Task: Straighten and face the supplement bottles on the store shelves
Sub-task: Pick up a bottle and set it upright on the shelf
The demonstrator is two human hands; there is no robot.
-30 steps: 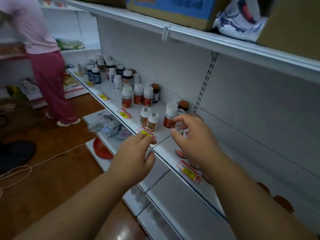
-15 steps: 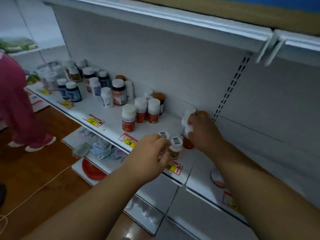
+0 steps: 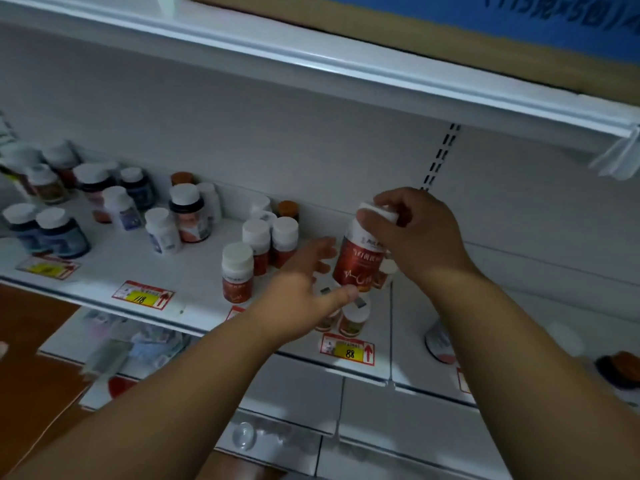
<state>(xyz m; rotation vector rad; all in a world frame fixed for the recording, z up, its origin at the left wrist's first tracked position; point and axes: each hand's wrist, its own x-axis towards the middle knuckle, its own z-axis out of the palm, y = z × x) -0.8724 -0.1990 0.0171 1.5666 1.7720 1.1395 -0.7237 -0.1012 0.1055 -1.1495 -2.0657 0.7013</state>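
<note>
Head view is showing the right hand (image 3: 414, 233) with its fingers (image 3: 377, 211) curled over the white cap of a red bottle (image 3: 358, 263), pinching it from above and holding it tilted, its label facing outward. That grip probably lets the bottle be turned until its front faces the aisle. The left hand (image 3: 304, 299) is reaching in just left of the red bottle, fingers apart and loose, the thumb lying near the bottle's base and closing on nothing; it seems to be waiting to steady the bottle or nudge its neighbours.

Below the red bottle, two small bottles (image 3: 353, 320) are standing near the front edge, behind a price tag (image 3: 348, 351) marked 88. Left of the red bottle, three white-capped bottles (image 3: 256, 251) with red labels are standing in a loose cluster, not yet in a row. Further left, darker bottles (image 3: 52, 230) are sitting scattered at uneven depths.

All of this is resting on a white metal shelf (image 3: 194, 271) with a white back panel. Above the red bottle, an upper shelf is carrying a cardboard box (image 3: 450, 32). Well left of it and lower, wooden floor (image 3: 31, 348) is showing.
</note>
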